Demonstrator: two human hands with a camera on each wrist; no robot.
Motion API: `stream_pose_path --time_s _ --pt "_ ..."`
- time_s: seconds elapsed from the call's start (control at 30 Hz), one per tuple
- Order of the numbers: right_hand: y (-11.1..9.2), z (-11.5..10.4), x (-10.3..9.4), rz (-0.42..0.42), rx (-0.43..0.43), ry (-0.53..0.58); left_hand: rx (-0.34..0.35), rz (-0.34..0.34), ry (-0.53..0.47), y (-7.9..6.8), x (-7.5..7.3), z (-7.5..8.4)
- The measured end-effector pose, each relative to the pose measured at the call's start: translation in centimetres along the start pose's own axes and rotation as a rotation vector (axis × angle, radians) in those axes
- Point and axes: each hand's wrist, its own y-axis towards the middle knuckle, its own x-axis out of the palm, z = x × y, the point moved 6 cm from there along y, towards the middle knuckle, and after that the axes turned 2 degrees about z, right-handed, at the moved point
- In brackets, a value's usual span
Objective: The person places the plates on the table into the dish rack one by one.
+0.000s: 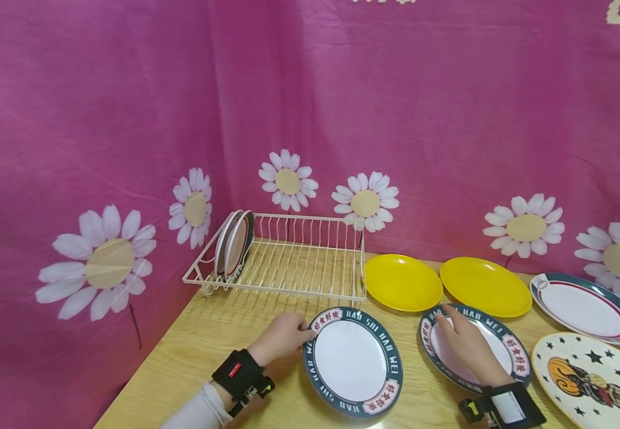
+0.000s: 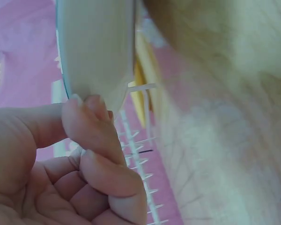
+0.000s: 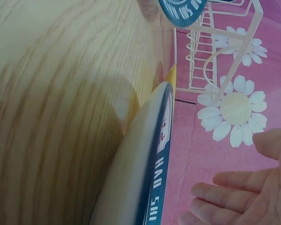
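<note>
My left hand (image 1: 283,339) pinches the left rim of a white plate (image 1: 349,360) with a dark green lettered border. In the left wrist view, that plate's pale underside (image 2: 96,51) stands edge-on between thumb and fingers, raised off the table. Over a matching green-rimmed plate (image 1: 502,345) hovers my right hand (image 1: 467,345). The right wrist view has this hand's fingers (image 3: 229,197) extended and apart from the plate, which is seen edge-on along its lettered rim (image 3: 157,176). Behind the left hand stands a white wire dish rack (image 1: 283,292) with plates (image 1: 237,247) upright at its left end.
Two yellow plates (image 1: 403,283) lie to the right of the rack, near the back. Farther right are a green-and-red-rimmed oval plate (image 1: 583,307) and a cream plate with stars and an owl (image 1: 583,381). Pink flowered cloth (image 1: 438,119) hangs behind the wooden table (image 1: 181,363).
</note>
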Motion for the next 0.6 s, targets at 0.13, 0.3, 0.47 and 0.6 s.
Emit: stream_pose_path --time_s 0.13,0.3,0.47,0.6 --pt "0.2 -0.2 0.2 -0.013 0.013 0.007 0.007 0.005 -0.022 -0.8 -1.4 0.4" --pt "0.2 -0.7 0.3 -0.02 0.008 0.015 0.004 0.01 -0.01 -1.7 -3.0 0.8" --pt "0.5 -1.7 0.6 -0.009 -0.023 0.039 0.012 0.024 0.055 -2.5 -5.1 1.3" --pt "0.9 -3.3 1.2 0.003 -0.06 0.066 0.029 0.051 0.113 -3.0 -7.0 1.5"
